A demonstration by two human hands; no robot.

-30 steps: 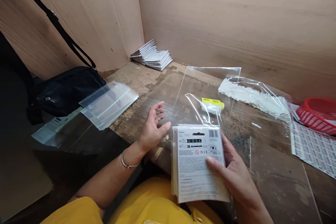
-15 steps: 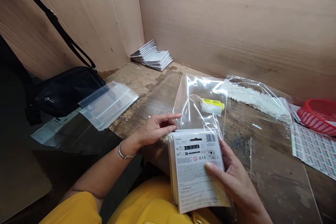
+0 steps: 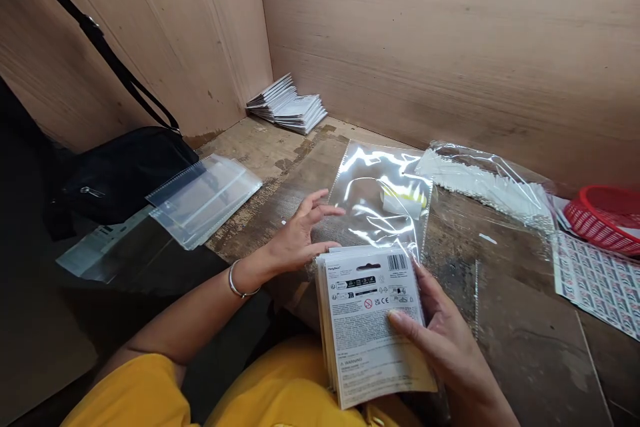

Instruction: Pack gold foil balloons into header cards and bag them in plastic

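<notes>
My right hand (image 3: pixel 445 340) grips a stack of white printed cards (image 3: pixel 370 323), thumb pressed on the top card, low over my lap. A clear plastic sleeve (image 3: pixel 383 203) lies on the worn wooden table (image 3: pixel 525 340) just beyond the stack, its near edge at the cards' top. My left hand (image 3: pixel 300 237) rests at the sleeve's left edge, fingers spread and the thumb against the stack's upper left corner; it holds nothing I can make out. A white and yellow tube (image 3: pixel 403 200) shows through the sleeve.
A pile of clear sleeves (image 3: pixel 203 197) and a black bag (image 3: pixel 120 173) lie at left. More card stacks (image 3: pixel 287 107) sit in the far corner. At right are a crumpled plastic bag (image 3: pixel 487 183), a red basket (image 3: pixel 607 217) and a sticker sheet (image 3: pixel 595 280). Plywood walls enclose the table.
My left hand reached from open air to the sleeve's left edge. The sleeve shifted nearer and flatter over the tube. The card stack sank slightly toward me.
</notes>
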